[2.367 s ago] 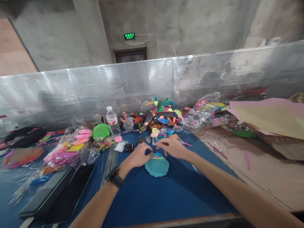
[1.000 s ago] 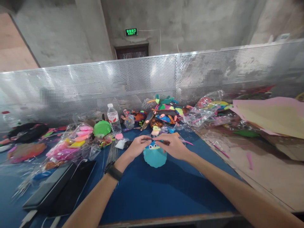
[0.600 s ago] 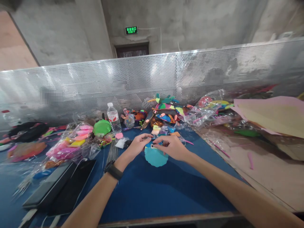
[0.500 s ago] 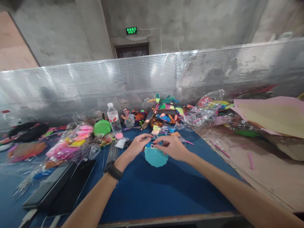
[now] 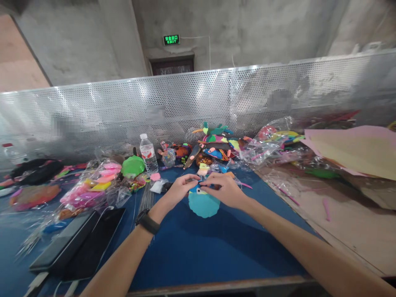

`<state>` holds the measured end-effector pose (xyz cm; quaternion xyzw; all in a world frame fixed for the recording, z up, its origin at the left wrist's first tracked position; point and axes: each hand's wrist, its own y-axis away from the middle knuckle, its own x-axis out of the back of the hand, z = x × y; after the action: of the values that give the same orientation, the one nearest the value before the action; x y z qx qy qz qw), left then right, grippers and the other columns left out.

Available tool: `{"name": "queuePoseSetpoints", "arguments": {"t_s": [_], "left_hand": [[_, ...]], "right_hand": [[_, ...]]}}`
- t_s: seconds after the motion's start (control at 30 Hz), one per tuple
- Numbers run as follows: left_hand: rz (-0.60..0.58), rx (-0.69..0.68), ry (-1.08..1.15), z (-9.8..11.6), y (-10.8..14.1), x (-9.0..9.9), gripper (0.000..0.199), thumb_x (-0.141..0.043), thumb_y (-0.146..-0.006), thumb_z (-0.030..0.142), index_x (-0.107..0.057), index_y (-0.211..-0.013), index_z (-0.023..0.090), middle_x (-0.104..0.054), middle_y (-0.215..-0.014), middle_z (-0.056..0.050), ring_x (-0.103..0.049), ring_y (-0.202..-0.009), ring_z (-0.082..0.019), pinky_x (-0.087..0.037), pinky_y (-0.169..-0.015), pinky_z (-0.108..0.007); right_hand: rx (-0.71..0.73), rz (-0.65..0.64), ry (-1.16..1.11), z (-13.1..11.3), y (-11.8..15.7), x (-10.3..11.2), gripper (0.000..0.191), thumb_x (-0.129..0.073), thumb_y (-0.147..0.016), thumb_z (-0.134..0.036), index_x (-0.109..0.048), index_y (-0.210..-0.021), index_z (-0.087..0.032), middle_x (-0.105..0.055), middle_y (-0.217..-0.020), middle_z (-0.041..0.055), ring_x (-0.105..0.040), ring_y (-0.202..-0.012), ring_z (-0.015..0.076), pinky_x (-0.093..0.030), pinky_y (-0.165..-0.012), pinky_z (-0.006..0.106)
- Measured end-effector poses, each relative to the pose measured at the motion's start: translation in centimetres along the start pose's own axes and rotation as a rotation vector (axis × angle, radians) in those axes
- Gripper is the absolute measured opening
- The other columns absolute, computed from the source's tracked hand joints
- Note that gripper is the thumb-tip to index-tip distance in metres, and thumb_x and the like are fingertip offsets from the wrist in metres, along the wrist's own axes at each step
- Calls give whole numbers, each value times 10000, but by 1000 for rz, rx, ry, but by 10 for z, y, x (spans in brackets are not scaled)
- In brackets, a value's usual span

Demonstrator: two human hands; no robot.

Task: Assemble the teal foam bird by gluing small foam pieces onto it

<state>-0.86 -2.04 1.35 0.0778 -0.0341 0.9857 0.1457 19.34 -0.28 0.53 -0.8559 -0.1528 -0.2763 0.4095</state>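
A turquoise clay figure (image 5: 204,205) with a wavy lower edge lies on the blue tabletop. At its upper end are blue and yellow parts and a small white eye with a dark centre. My left hand (image 5: 179,190) is closed at the figure's upper left, thumb and fingertips gripping its blue part. From the right, my right hand (image 5: 225,189) pinches the same blue part with thumb and forefinger. Fingers cover most of the upper end, so its exact shape is hidden. A black band (image 5: 147,222) circles my left wrist.
Thin wires (image 5: 147,200) lie left of my left hand. Beyond stand a water bottle (image 5: 148,153), a green clay lump (image 5: 133,166) and a pile of colourful clay figures (image 5: 213,144). A power bank (image 5: 63,241) and phone (image 5: 95,243) lie front left, cardboard (image 5: 309,210) right.
My right hand has shifted slightly up and its fingertips have drawn in at the blue part, uncovering more of the eye. The left hand has barely moved.
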Motion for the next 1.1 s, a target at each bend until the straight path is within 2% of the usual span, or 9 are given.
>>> {"name": "queuePoseSetpoints", "arguments": {"t_s": [0.23,0.43,0.7,0.93,1.1], "left_hand": [[-26,-23,-24,-1,0,1,338,-625,-808,390,-631,-1082,194,-650,-951,-50,-568,-715,-125,-387,-576,-224],[-38,-49,-44,-3,0,2,344,-634,-805,403,-634,-1077,193,-656,-1017,-61,-584,-777,-141,-402,-604,-227],[-40,-31,1,1,1,-1,376,-684,-765,389,-627,-1075,185,-673,-1003,-62,-600,-800,-157,-401,-618,-234],[-31,-72,4,9,3,-5,288,-688,-772,338,-651,-993,158,-675,-975,-68,-591,-823,-160,-407,-658,-245],[-5,-71,10,10,4,-6,283,-680,-781,326,-653,-1012,165,-673,-1028,-69,-596,-867,-169,-416,-687,-251]], "right_hand": [[-3,48,-32,-1,1,-2,197,-648,-846,-354,-769,-949,-238,-682,-800,55,-583,-650,144,-456,-529,255],[-6,61,-36,0,1,-3,201,-642,-848,-379,-777,-901,-240,-690,-800,57,-569,-613,135,-450,-513,252],[-7,76,-11,0,1,-3,185,-656,-839,-361,-770,-913,-236,-681,-785,44,-518,-573,113,-411,-510,242],[-33,73,-2,-2,1,-3,203,-656,-831,-389,-760,-905,-231,-649,-740,29,-479,-546,102,-374,-488,230],[-39,65,5,-4,0,-2,226,-655,-830,-401,-760,-915,-220,-643,-734,27,-456,-527,93,-365,-489,234]]}}
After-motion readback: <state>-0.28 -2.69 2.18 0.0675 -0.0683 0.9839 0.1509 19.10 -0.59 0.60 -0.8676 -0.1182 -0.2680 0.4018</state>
